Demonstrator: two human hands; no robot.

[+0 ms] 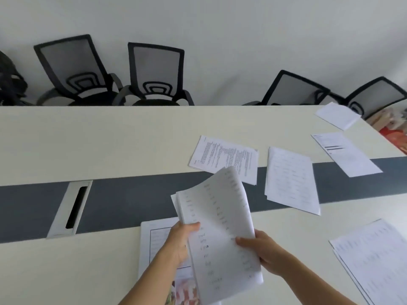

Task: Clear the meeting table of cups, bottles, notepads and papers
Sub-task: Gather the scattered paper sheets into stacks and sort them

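Both my hands hold a bundle of printed papers (220, 227) above the near side of the meeting table (88, 139). My left hand (181, 241) grips its left edge, thumb on top. My right hand (262, 252) pinches its right edge. Under the bundle lies a sheet with a table and a colour picture (156, 243). More papers lie on the table: a text sheet (222, 156), a stapled set (290, 179), a long sheet (345, 155), a sheet at the far corner (337, 115) and a stack at the near right (374, 258).
A dark grey strip (132, 201) runs along the table's middle, with a metal cable slot (72, 208) in it. Several black mesh office chairs (156, 78) stand along the far side against a white wall. Red and beige items (394, 128) sit past the right end.
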